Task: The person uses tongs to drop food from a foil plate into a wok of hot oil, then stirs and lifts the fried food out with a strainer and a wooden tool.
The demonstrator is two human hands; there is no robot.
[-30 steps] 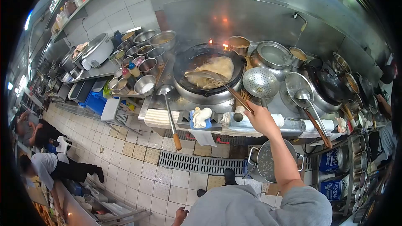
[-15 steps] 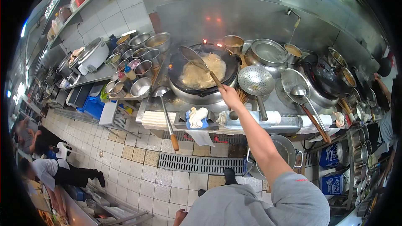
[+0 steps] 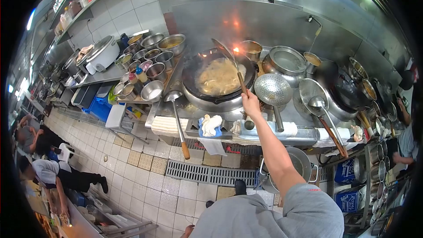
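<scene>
At frame centre, on a steel cooking range (image 3: 286,119) above tiled floor (image 3: 145,172), the right hand (image 3: 251,104) grips a wok ladle (image 3: 229,59) raised over the noodle-filled wok (image 3: 219,79); left hand (image 3: 188,230) fingers indiscernible.

Wok station, laid out around my right hand (image 3: 251,104)

The wok (image 3: 219,81) sits just ahead-left of my right hand; the ladle (image 3: 229,59) reaches over it. A strainer (image 3: 273,90) lies just right, a cloth (image 3: 210,124) near-left on the desk (image 3: 282,128), seasoning bowls (image 3: 147,57) far left.
</scene>
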